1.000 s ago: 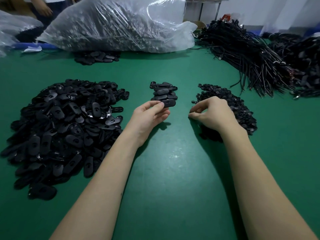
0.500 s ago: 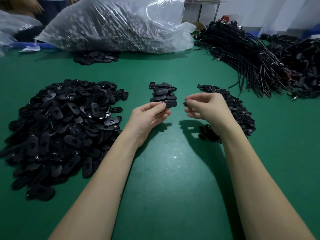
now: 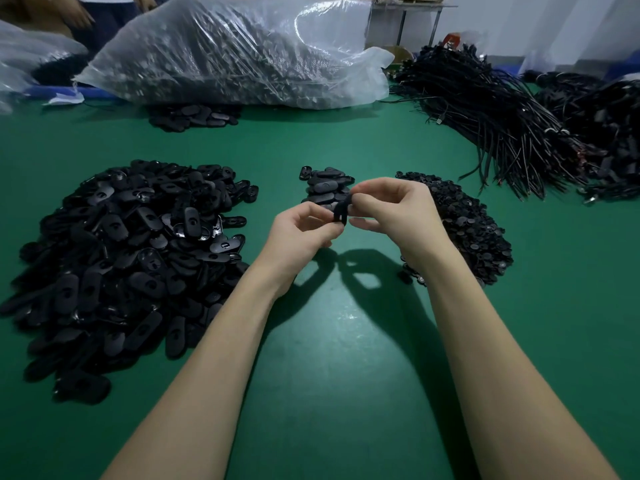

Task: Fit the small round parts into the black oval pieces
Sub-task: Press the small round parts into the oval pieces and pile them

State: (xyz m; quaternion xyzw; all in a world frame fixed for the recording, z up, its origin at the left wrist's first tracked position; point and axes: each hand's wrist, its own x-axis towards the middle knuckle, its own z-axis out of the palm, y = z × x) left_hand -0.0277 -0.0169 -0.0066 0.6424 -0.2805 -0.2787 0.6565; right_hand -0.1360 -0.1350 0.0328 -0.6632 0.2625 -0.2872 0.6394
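Black oval piece (image 3: 340,212) between hands (image 3: 349,216)

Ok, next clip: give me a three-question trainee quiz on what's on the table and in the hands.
1. True or false: both hands meet at one black oval piece.
2. The big heap of oval pieces lies on which side of the person? A left, B right.
3. What lies under the right hand?

Key: 1 true: the left hand holds it too. 2 A. 3 The pile of small round parts.
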